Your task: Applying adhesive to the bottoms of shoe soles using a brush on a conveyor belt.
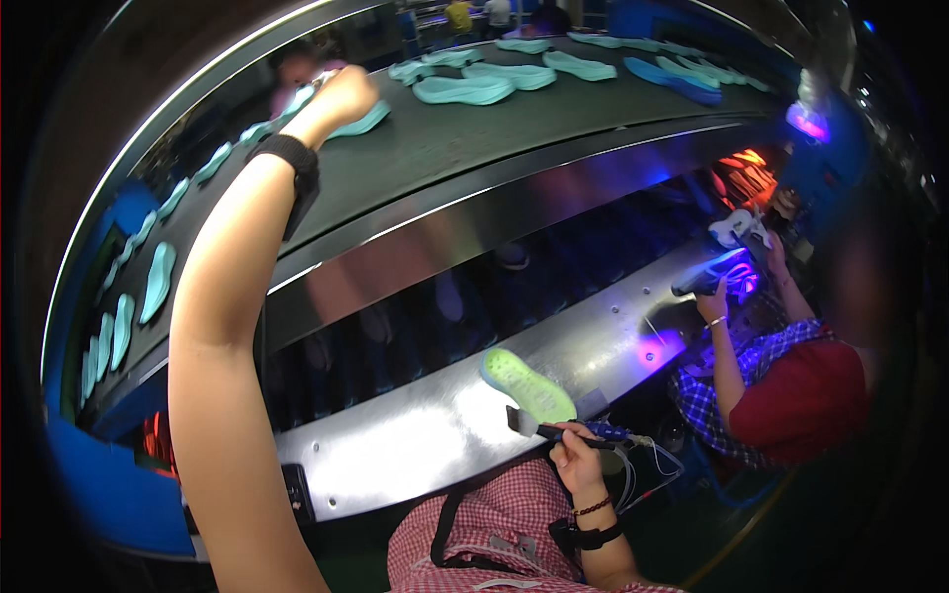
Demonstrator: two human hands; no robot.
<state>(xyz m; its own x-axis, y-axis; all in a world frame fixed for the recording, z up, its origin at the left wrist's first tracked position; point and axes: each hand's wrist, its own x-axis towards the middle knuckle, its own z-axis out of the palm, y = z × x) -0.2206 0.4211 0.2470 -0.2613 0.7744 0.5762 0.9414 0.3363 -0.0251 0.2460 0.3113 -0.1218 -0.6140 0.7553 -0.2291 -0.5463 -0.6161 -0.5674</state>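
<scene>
My left hand (348, 96) reaches far out over the dark conveyor belt (415, 158), its fingers curled closed. A teal shoe sole (364, 122) shows right beside it; whatever the fingers grip is hidden. Low in the middle, my right hand (575, 460) is closed round the black handle of a flat brush (522, 422), whose wide head points left. Just beyond the brush, a yellow-green shoe sole (534, 387) lies on the shiny metal ledge (395, 445), close to the brush head; contact is unclear.
Several teal soles (484, 77) and a blue one (672, 81) ride the belt. Under it, a dark rack (445, 296) holds shoe-like shapes. At right, a co-worker in a red sleeve (806, 400) handles a shoe (727, 277) under purple light. Cables (643, 455) hang near my right hand.
</scene>
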